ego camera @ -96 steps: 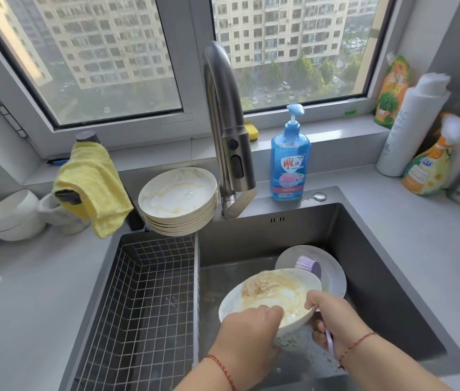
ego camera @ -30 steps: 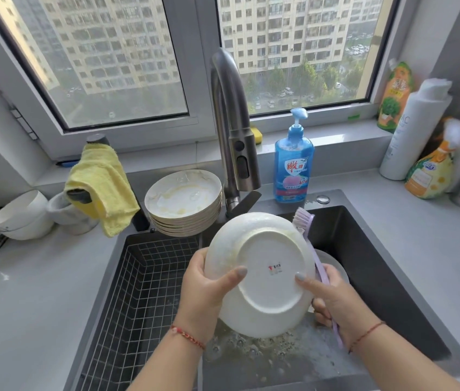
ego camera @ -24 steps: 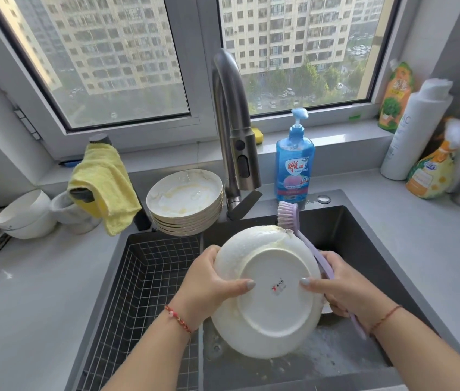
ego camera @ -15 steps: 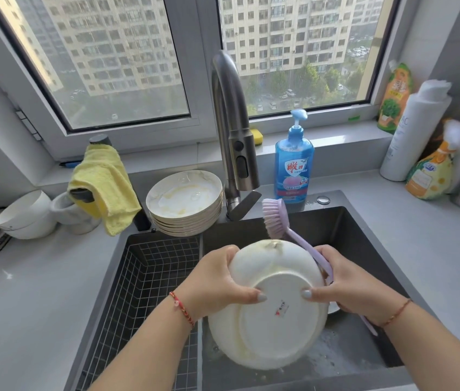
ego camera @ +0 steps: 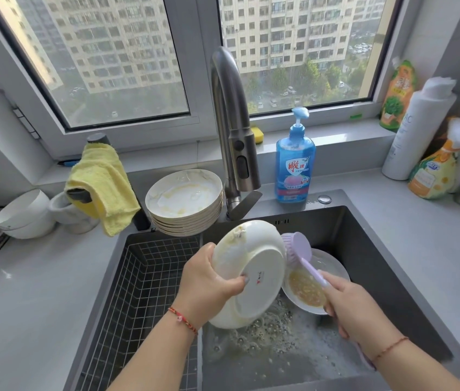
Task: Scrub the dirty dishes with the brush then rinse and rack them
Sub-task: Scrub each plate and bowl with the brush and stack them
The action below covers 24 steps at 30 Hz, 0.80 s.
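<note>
My left hand [ego camera: 206, 289] grips a white dish [ego camera: 257, 277] by its left rim, tilted with its underside toward me over the sink. Yellow residue streaks its upper edge. My right hand [ego camera: 350, 309] holds the handle of a lilac brush [ego camera: 298, 248], whose head presses against the dish's right rim. A second dirty plate [ego camera: 336, 266] with brown residue lies in the basin behind. A stack of several dirty plates [ego camera: 185, 200] stands on the counter behind the sink.
A wire rack basket [ego camera: 144, 292] fills the sink's left half. Foamy water covers the basin floor [ego camera: 279, 345]. The faucet [ego camera: 231, 131] rises at the back, with a blue soap bottle [ego camera: 295, 165] beside it. A yellow cloth [ego camera: 101, 182], white bowls [ego camera: 25, 213], and bottles [ego camera: 418, 128] at right.
The dish was flipped from face-up to underside toward me. My right hand let go of its rim, slid down the handle, and the brush head came down against the dish's right edge.
</note>
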Motion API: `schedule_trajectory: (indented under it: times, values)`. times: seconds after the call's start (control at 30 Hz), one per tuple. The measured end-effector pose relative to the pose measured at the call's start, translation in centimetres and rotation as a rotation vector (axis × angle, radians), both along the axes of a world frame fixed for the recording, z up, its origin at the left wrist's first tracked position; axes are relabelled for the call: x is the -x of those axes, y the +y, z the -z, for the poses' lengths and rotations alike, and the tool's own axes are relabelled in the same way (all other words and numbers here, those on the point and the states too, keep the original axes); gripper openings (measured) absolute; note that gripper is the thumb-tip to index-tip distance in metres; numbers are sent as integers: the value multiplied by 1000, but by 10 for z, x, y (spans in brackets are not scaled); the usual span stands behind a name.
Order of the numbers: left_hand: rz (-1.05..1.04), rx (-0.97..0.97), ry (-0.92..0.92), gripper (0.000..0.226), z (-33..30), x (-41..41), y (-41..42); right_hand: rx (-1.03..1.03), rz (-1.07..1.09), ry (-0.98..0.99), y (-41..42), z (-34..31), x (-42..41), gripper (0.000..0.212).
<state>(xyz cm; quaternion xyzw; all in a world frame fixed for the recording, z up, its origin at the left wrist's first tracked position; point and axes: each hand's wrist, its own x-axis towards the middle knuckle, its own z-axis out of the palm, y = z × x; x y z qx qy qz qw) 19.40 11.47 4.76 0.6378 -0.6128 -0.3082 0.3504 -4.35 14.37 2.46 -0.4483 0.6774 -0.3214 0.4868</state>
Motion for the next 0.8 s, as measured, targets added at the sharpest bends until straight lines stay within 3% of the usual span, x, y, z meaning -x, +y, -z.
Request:
schedule_trajectory:
  times: [0.17, 0.33, 0.57, 0.67, 0.73, 0.8]
  values:
    - [-21, 1, -43, 36, 2, 3, -2, 243, -156, 34, 10, -34, -20, 42]
    - [-71, -61, -16, 37, 5, 6, -3, 297, -366, 279, 22, -49, -34, 44]
    - [-27, -4, -54, 38, 5, -5, 2, 82, -222, 369, -1, -23, -6, 37]
    - [-22, -17, -87, 37, 6, -4, 1, 181, -238, 353, 9, -32, -13, 39]
    - [-26, -38, -120, 35, 7, 1, 0, 265, -353, 390, 22, -54, -30, 52]
    - [38, -29, -257, 36, 6, 6, -1, 282, -519, 557, 34, -67, -48, 71]
